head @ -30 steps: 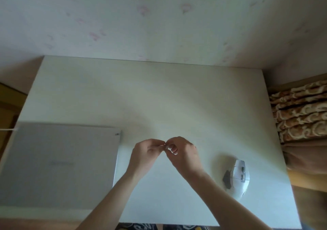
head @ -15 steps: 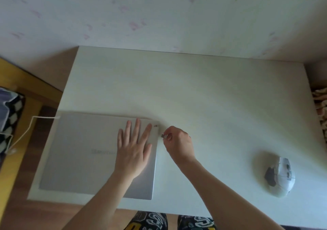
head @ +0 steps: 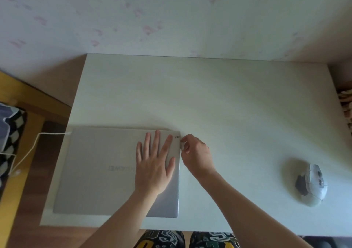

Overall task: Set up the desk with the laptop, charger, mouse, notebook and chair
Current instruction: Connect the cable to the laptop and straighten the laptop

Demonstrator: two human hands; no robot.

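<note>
- In the head view, we see our left hand (head: 154, 168) lying flat on the closed laptop (head: 106, 171). Its grip is open, with the fingers straight and spread on the lid, near the right side.
- Our right hand (head: 196, 155) is just beside the laptop's right edge, near the far corner. Its grip is closed on a tiny plug (head: 182, 146), pinched between the thumb and fingers. The plug touches the laptop's side edge. It is too small for us to tell what kind it is.
- The laptop is grey and shut. It lies on the left part of the white table (head: 219, 104), close to the near edge. We can see faint letters on the lid, upside down to us.
- A white cable (head: 28, 152) meets the laptop's far left corner. It runs off the table's left side and hangs down toward the floor.
- The mouse (head: 311, 184) is white with a dark side. It sits on the right part of the table, well apart from the laptop and both hands.
- At the left edge we see a black and white checked cloth (head: 11, 139).
- At the bottom we see knees in dark printed trousers (head: 186, 240).
</note>
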